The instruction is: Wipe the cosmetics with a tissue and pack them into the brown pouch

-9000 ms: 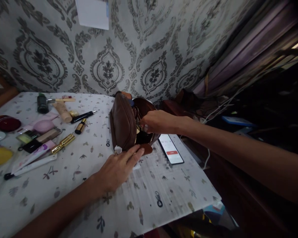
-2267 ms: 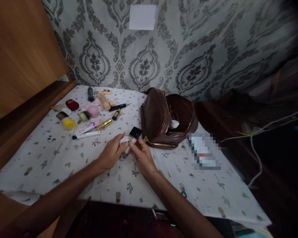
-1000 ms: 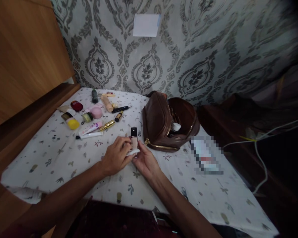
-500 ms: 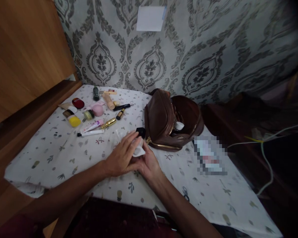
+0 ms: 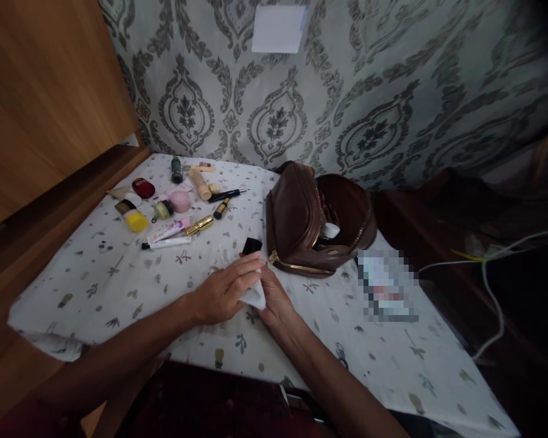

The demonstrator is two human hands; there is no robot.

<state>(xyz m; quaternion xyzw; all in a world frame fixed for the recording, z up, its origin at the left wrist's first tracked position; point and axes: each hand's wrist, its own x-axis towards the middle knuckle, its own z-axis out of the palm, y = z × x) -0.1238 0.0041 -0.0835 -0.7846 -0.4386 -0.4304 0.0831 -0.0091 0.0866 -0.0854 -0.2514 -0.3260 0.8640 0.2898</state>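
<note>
My left hand (image 5: pixel 223 289) lies over a white tissue or wipe (image 5: pixel 254 296), its fingers closed together and pressing it around a small container. Only the black cap (image 5: pixel 252 245) of that container sticks out beyond the fingers; its body is mostly hidden. From the right, my right hand (image 5: pixel 276 298) grips the container, and its fingers are largely covered by the tissue and the other hand. Just beyond both hands stands an open brown bag (image 5: pixel 296 213) with a gold zip, and a white-capped item (image 5: pixel 330 230) shows at its opening.
Several cosmetics lie at the left back, among them a gold lipstick tube (image 5: pixel 200 225), a pink round container (image 5: pixel 179 201), a beige tube (image 5: pixel 200 184) and a dark green bottle (image 5: pixel 176 170). A blurred-out flat object (image 5: pixel 387 286) is on the right. White cables (image 5: pixel 493 292) hang beyond the table.
The black-capped container has tilted and shifted slightly left in my hands. My left fingers have slid across it, and more of the white tissue hangs down between the hands.
</note>
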